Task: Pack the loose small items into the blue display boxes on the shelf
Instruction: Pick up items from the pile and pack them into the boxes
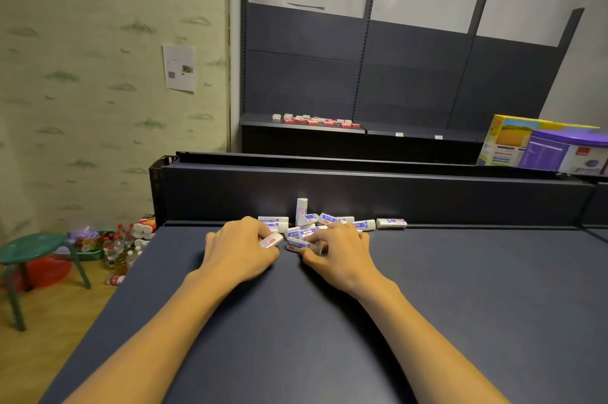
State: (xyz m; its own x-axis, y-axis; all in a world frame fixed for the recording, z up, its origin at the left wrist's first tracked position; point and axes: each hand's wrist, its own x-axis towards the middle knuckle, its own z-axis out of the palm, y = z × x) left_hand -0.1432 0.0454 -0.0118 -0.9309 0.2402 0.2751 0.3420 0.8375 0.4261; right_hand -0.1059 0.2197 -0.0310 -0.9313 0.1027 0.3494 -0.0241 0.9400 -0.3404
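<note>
A pile of small white erasers with blue printed sleeves [324, 222] lies on the dark blue shelf top [329, 321], against its raised back panel; one stands upright [301, 208]. My left hand [241, 249] curls round one eraser with a red mark [271, 241] at the pile's left front. My right hand [339, 254] pinches another eraser [297, 245] at the pile's front. No blue display box shows in view.
Behind the back panel [362, 196] stands a second shelf with small red-and-white packs [314, 121]. Yellow and purple cartons [543, 145] sit at the right. On the floor at left are a green stool [31, 254] and several bottles [120, 252].
</note>
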